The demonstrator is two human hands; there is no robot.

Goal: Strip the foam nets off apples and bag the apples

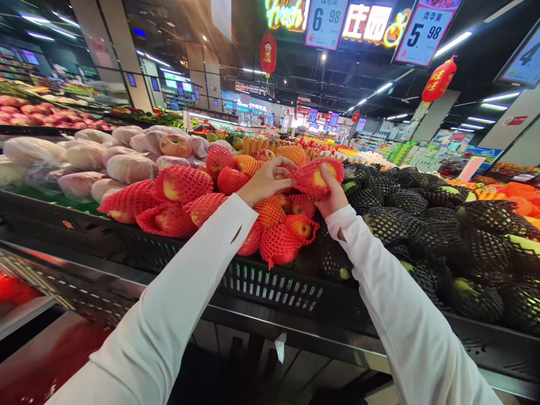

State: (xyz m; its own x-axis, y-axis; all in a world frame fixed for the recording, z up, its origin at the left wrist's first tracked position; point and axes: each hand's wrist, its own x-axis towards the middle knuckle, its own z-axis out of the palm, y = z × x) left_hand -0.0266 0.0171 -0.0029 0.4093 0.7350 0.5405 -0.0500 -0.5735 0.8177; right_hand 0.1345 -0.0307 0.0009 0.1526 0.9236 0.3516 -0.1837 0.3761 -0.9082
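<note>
Step in hand, as judged: handling one apple in a red foam net (318, 175), raised over the netted apples (177, 184) in the black crate (270, 289), beside black-netted produce (392, 225). Right hand (331, 191): fingers closed round the apple, thumb across its front. Left hand (270, 179): half curled, thumb and forefinger parted, at the net's left edge; contact unclear. Next move calls for a light grip, since the net could slip.

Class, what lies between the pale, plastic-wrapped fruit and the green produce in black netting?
In the head view, round red-and-yellow apples in red or orange foam netting lie there. The left hand is over them; the right hand holds one.
</note>
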